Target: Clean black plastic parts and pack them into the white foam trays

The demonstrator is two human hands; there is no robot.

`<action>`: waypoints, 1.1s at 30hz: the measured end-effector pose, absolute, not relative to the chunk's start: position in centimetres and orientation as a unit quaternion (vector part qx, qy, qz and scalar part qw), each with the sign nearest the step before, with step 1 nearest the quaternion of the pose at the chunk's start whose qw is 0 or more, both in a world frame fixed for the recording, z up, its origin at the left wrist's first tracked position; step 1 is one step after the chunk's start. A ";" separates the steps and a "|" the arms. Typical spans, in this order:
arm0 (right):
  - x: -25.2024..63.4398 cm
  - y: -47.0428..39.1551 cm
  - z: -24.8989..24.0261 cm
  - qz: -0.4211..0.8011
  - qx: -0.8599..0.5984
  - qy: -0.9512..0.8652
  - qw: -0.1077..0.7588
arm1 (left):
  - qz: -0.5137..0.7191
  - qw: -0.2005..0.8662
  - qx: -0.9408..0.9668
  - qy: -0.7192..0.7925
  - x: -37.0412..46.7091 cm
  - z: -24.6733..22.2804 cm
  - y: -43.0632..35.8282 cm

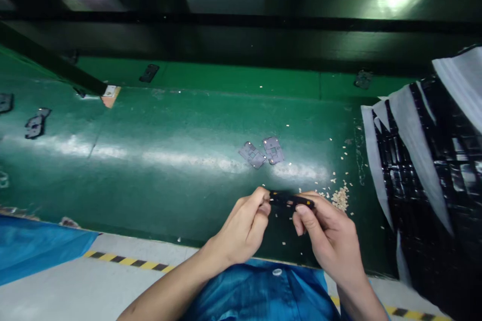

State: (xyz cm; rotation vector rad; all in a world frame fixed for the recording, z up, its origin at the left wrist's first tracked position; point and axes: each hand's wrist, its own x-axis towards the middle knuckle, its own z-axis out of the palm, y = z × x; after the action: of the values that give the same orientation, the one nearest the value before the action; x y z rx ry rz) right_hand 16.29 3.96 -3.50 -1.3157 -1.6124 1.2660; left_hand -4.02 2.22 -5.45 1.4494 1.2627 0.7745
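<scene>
Green bench [150, 190]: all items below rest on it or are held over it. Black stack with pale sheets [410, 170]: stands at the right of the bench and serves as reference. Green post [52, 60]: far left of the stack, well apart from the hands.

Right hand [333, 233]: nearer the stack, thumb pressed on the edge of a black part [282, 198], fingers folded beneath. Left hand [244, 223]: farther left of the stack, fingers curled, pinching the part's other end.

The black part is left of the stack, above the bench; full outline not visible. Judged light and stiff; smooth faces may slip, thin edges may chip if squeezed hard. Recommended hold: the rim at both ends, off the small yellow patch [309, 203].

Two flat grey parts [253, 155]: left of the stack, beyond the held part, side by side.

Heap of pale chips [341, 198]: left of the stack, partly behind the right hand, strays around it. Obstruction: the stack limits room rightward; loose chips could cling to the work.
</scene>
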 end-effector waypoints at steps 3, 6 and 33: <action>17.0 4.1 -3.3 0.483 -0.533 -0.602 0.345 | 0.276 0.426 0.655 0.559 -4.8 -5.4 2.0; 17.0 4.1 -3.0 0.496 -0.537 -0.594 0.337 | 0.254 0.372 0.694 0.561 -5.2 -4.5 2.4; 15.3 3.4 -3.6 0.490 -0.501 -0.523 0.485 | 0.270 0.683 0.535 0.417 -4.2 -2.3 2.6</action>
State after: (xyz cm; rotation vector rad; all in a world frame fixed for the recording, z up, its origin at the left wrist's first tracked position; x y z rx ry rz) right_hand 15.32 3.43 -3.62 -1.2208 -1.2721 1.1933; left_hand -4.16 2.61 -2.28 1.2003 0.9340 0.6045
